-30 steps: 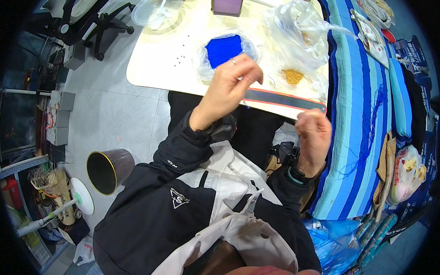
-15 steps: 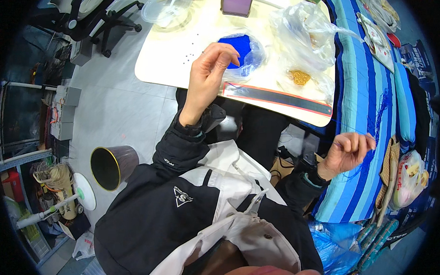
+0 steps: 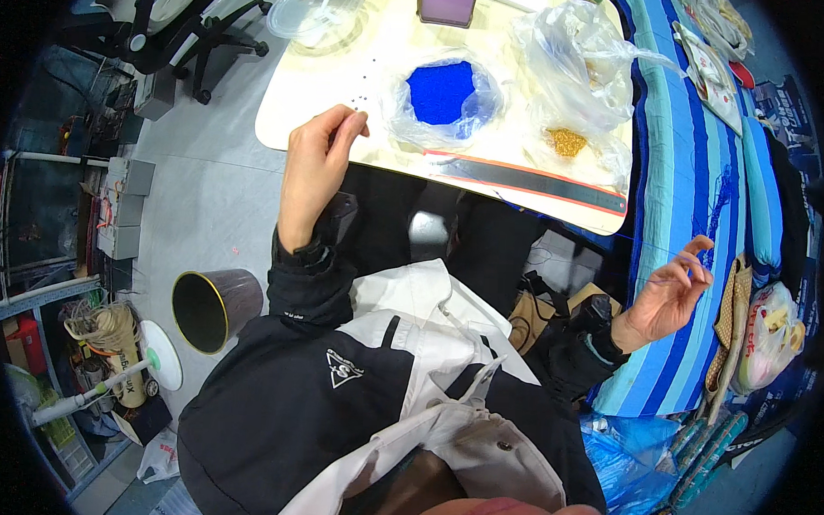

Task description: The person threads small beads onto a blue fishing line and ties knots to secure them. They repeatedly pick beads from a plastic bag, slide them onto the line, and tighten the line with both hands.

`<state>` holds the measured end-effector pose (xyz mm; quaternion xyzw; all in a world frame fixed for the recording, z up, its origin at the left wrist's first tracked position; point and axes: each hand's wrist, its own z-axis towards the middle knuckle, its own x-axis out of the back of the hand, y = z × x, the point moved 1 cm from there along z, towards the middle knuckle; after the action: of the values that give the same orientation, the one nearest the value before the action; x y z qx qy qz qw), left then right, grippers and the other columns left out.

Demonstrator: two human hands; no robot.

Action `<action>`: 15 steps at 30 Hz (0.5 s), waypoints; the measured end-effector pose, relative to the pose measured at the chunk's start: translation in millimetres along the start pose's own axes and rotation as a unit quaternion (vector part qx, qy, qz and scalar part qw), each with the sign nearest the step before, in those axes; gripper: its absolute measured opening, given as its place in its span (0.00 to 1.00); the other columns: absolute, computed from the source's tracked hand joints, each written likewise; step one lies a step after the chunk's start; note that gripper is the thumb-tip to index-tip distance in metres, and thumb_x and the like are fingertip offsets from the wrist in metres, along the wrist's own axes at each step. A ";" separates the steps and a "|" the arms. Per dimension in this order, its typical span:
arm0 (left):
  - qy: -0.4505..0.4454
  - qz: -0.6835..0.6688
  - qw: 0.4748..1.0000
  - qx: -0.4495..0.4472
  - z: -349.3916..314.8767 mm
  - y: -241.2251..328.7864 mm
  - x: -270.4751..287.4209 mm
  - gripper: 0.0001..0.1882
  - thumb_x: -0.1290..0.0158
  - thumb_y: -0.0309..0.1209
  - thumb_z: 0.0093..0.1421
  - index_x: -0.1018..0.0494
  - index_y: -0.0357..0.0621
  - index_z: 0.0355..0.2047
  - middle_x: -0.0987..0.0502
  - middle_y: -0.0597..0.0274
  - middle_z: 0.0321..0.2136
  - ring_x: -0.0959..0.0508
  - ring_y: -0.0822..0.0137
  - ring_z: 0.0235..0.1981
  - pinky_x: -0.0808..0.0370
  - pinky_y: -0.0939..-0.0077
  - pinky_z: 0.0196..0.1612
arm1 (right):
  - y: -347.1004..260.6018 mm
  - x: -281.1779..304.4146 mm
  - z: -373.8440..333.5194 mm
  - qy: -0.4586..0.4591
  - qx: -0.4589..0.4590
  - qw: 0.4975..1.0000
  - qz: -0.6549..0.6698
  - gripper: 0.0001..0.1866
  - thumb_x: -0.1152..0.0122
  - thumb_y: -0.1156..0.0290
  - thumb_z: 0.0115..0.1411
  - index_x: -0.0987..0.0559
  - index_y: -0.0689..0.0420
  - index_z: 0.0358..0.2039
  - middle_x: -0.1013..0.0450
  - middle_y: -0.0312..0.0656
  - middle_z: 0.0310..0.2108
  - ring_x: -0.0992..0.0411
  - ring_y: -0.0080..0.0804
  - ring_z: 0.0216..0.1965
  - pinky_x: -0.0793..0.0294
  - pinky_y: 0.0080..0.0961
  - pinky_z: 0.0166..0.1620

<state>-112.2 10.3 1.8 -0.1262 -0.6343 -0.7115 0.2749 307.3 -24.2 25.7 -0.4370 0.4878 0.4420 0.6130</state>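
My left hand (image 3: 319,171) is over the table's left front edge, thumb and forefinger pinched together; anything between them is too small to make out. To its right on the table (image 3: 295,104), a clear plastic bag (image 3: 490,101) lies spread open around a heap of bright blue beads (image 3: 441,91). My right hand (image 3: 667,292) is raised over the blue striped cloth (image 3: 648,375), forefinger stretched up apart from the bent other fingers. Just beyond it lies a tangle of blue strands (image 3: 724,207). A thin blue thread runs faintly below the table edge toward this hand.
A dark ruler (image 3: 532,184) with an orange border lies along the front edge. Behind it are gold beads (image 3: 566,142) and a crumpled clear bag (image 3: 573,59). A purple phone (image 3: 447,4) and a round plastic tub (image 3: 313,11) stand farther back. A bin (image 3: 215,310) is at left.
My left hand has moved left and nearer, away from the blue beads, uncovering them, and stays pinched. My right hand has shifted slightly right and its fingers have spread.
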 end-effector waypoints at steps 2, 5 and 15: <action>0.045 0.150 0.986 -0.066 -8.7 12.6 -1.1 0.11 0.45 0.32 0.60 0.25 0.36 0.39 0.24 0.52 0.40 0.23 0.58 0.35 0.28 0.68 0.36 | 21.3 -2.0 -6.2 -0.042 -0.011 0.993 -0.109 0.03 0.51 0.75 0.66 0.30 0.60 0.34 0.34 0.41 0.38 0.35 0.28 0.36 0.31 0.27 0.45; 0.042 0.106 0.958 -0.262 -27.5 45.2 -42.7 0.16 0.46 0.30 0.59 0.28 0.37 0.46 0.29 0.46 0.49 0.26 0.50 0.47 0.29 0.62 0.48 | 53.7 -7.7 -15.4 -0.139 -0.112 0.944 -0.279 0.07 0.49 0.73 0.66 0.32 0.59 0.30 0.33 0.44 0.38 0.33 0.30 0.38 0.27 0.32 0.45; -0.331 -0.303 0.863 -0.234 -3.8 36.1 -123.8 0.10 0.55 0.32 0.67 0.28 0.38 0.34 0.28 0.66 0.25 0.31 0.74 0.24 0.33 0.79 0.29 | 21.9 20.4 3.4 -0.002 -0.041 0.981 -0.191 0.06 0.55 0.75 0.67 0.33 0.64 0.35 0.39 0.40 0.34 0.38 0.26 0.35 0.33 0.21 0.41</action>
<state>9.5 33.6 -34.2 -0.2166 -0.5101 -0.8035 -0.2174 289.6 -13.5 3.8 -0.5464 0.3757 0.3372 0.6683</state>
